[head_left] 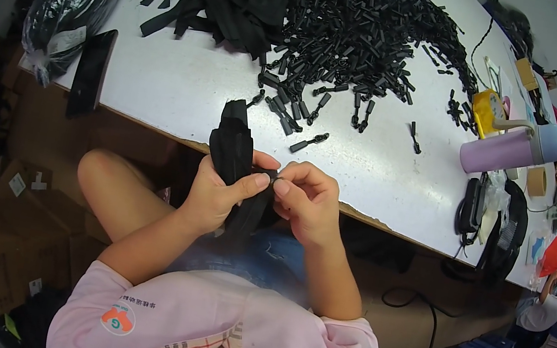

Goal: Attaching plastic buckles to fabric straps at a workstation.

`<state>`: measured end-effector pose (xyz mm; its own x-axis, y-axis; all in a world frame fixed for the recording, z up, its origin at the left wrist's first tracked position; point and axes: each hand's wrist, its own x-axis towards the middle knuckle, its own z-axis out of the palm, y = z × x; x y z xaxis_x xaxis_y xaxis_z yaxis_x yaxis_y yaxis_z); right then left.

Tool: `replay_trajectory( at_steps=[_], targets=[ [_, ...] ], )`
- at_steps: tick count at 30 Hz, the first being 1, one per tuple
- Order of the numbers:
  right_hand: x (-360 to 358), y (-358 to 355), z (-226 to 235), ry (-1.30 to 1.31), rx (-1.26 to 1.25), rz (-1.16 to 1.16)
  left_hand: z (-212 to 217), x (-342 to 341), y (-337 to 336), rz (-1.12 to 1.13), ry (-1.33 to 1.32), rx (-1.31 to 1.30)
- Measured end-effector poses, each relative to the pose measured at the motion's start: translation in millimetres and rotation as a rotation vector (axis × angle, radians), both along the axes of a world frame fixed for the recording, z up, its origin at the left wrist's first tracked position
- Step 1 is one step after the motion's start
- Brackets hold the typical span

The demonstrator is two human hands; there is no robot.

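My left hand (219, 193) is closed around a bundle of black zipper tapes (232, 143), which stands up above the fingers and hangs down below them over my lap. Its thumb presses on a tape end that points right. Close against it, my right hand (311, 201) pinches a small dark zipper slider between thumb and forefinger at that end; the fingertips hide most of it. Both hands are just off the near table edge. Beyond them, loose black zipper sliders with long pulls (310, 142) lie on the white table (179, 101).
A large heap of zipper sliders (363, 32) and a pile of black tapes (234, 2) cover the far side. At left lie a phone (92, 70) and a plastic-wrapped black bundle (77, 4). A lilac bottle (499, 149) and black pouch (472, 204) are at right. Cartons (6, 238) stand below left.
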<state>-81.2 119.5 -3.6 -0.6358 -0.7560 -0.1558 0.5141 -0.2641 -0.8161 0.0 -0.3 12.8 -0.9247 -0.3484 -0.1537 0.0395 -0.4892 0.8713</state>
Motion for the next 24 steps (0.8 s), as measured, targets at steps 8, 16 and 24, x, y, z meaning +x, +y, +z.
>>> replay_trajectory(
  at_steps=[8, 16, 24],
  targets=[
    [-6.5, 2.5, 3.0, -0.135, -0.021, 0.119, -3.3, 1.2, 1.1, -0.001, -0.064, 0.003],
    [10.8, -4.2, -1.5, 0.199, 0.071, -0.153, -9.2, -0.7, 1.2, 0.058, -0.019, -0.207],
    [6.0, 1.7, -5.7, 0.221, 0.08, 0.043, -5.6, 1.0, 1.3, 0.076, 0.036, -0.314]
  ],
)
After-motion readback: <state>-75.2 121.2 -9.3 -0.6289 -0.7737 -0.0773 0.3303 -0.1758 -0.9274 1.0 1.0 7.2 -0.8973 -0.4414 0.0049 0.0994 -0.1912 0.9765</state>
